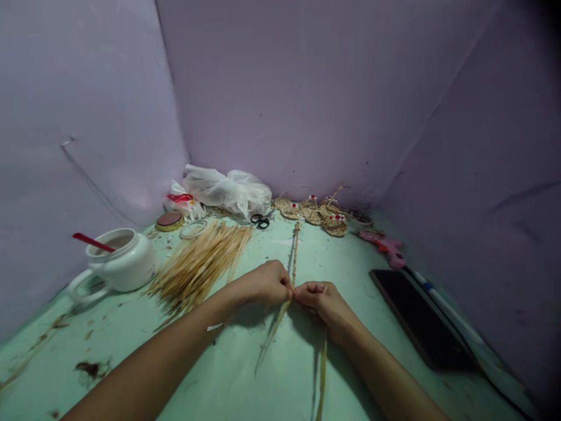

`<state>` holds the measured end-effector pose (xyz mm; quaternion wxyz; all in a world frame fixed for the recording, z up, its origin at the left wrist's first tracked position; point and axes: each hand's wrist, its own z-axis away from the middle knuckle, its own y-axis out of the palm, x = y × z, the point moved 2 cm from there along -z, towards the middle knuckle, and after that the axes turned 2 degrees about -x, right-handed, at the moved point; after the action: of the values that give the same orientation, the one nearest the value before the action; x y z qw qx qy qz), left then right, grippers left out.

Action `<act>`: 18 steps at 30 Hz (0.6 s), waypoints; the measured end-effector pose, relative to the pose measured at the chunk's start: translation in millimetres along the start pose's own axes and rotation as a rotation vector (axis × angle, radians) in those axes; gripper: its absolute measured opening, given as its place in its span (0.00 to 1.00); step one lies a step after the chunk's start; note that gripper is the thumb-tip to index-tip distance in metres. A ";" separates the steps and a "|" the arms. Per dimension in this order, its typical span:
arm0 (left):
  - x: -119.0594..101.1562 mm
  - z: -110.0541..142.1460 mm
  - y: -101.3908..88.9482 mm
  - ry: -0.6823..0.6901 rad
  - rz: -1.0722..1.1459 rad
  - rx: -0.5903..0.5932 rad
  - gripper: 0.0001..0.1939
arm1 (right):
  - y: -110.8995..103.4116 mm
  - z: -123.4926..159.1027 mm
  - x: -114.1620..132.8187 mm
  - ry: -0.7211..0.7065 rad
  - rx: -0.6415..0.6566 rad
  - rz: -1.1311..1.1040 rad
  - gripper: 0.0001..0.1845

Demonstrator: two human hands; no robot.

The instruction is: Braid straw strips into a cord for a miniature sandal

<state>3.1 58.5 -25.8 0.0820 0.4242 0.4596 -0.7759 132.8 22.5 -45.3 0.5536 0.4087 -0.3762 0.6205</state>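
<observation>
A thin braid of dried straw-like strips (295,257) runs away from me along the green tabletop. At its near end my left hand (275,282) pinches the braid between thumb and fingers. Fingertips of my right hand (322,299) meet it there, closed on the strips too. Loose strip ends (272,334) hang below my left hand, and one longer strip (322,374) trails from under my right hand toward the near edge. Left of my hands lies a spread bundle of dried strips (201,263).
At left stands a white mug (131,269) with a red stick. Black-handled scissors (260,221), a plastic bag (232,190) and several woven pieces with red beads (335,225) lie near the back wall. At right are a pink glue gun (388,248) and a black phone (423,316).
</observation>
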 end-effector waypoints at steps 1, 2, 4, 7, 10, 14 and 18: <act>0.0 0.7 -1.7 0.004 -0.015 0.010 0.09 | -0.1 -0.1 -0.3 -0.001 -0.003 0.001 0.09; 0.2 1.6 -5.4 -0.001 -0.029 0.026 0.09 | -0.3 -0.2 -0.6 -0.006 -0.009 0.001 0.09; 1.6 3.6 -20.2 -0.031 -0.075 0.007 0.09 | -0.7 0.0 -1.0 -0.016 -0.029 -0.013 0.08; 8.9 5.8 -56.1 -0.131 -0.270 -0.359 0.10 | -0.4 1.1 -1.6 -0.005 -0.043 -0.024 0.07; 24.7 5.3 -77.4 -0.324 -0.493 -0.683 0.12 | 0.6 2.0 -1.1 -0.005 -0.043 -0.006 0.06; 45.7 -2.4 -72.9 -0.446 -0.592 -0.706 0.13 | 0.7 1.4 -0.3 -0.015 -0.036 0.006 0.05; 36.0 2.5 -74.9 -0.389 -0.483 -0.709 0.11 | -0.2 0.4 -0.6 -0.008 -0.040 -0.004 0.04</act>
<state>-59.6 108.2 -3.4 0.1236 0.0975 0.7581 -0.6329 133.0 21.9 -45.7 0.5612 0.4007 -0.3902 0.6101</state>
